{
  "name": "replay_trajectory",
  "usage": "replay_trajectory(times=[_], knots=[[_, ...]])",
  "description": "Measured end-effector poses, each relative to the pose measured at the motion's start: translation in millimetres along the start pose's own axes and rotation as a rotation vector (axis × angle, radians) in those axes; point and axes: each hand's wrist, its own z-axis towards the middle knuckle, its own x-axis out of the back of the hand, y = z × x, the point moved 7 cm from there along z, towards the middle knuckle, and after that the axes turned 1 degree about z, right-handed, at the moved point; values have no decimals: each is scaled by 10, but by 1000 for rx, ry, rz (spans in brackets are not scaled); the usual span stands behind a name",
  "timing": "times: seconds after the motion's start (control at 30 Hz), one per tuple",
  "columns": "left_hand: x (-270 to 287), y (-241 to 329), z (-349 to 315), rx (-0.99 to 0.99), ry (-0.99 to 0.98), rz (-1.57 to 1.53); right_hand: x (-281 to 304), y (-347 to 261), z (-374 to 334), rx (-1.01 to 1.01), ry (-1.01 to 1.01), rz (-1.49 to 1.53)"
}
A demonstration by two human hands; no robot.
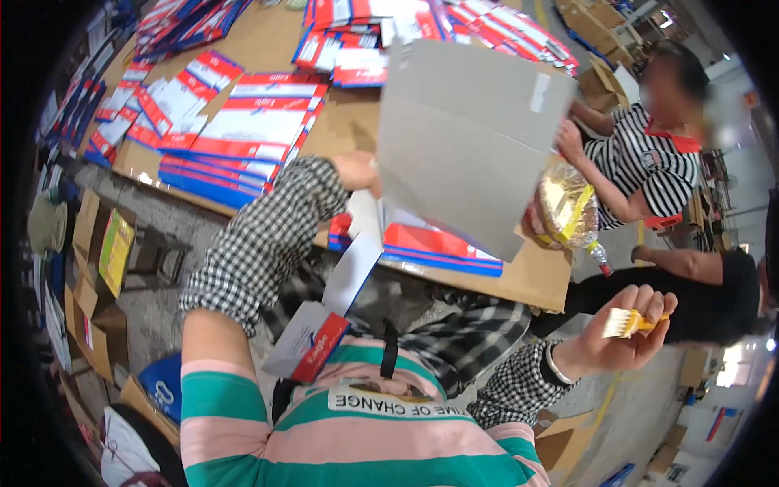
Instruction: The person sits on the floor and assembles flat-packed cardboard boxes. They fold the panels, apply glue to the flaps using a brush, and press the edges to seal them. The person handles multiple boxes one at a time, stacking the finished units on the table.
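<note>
The left hand (357, 170) has its fingers closed on the edge of a grey cardboard sheet (466, 138) upright at frame centre over the table (535, 280), while the right hand (621, 337), lower right, pinches a small yellow brush (629, 323), bristles pointing left toward the sheet.

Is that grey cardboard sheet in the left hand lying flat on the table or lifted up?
Lifted up: the left hand holds the grey cardboard sheet by its edge, tilted above the table.
</note>
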Motion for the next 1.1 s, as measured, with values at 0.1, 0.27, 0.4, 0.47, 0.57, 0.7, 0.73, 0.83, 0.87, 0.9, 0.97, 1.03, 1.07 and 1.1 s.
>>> replay_trajectory(times=[0.1,0.27,0.4,0.47,0.57,0.7,0.73,0.83,0.87,0.9,0.97,1.03,1.07,1.1], knots=[[-62,160,29,34,-3,-277,226,-377,-93,188,151,-133],[-203,-84,-65,109,-104,-308,296,-279,-52,111,125,-142],[-384,-504,-282,218,-99,-517,278,-161,-134,61,170,-260],[-365,-621,-535,253,-58,-565,300,-141,-161,49,186,-281],[-329,-682,-525,283,-17,-606,403,-151,-210,57,249,-329],[-250,-625,-184,283,55,-653,468,-144,-266,36,256,-349],[-224,-549,12,272,63,-658,501,-133,-280,39,298,-364],[-101,-409,480,256,145,-686,570,45,-295,-13,365,-333],[-64,-364,645,253,169,-693,594,102,-303,-32,368,-316],[-32,-338,830,249,193,-702,627,163,-314,-54,371,-303],[1,-252,1182,243,217,-704,690,245,-330,-81,398,-314],[51,-282,1379,249,244,-683,698,315,-334,-112,369,-296],[100,-304,1423,251,259,-658,696,370,-329,-138,349,-282],[119,-311,1430,251,255,-612,706,373,-352,-138,346,-281]])
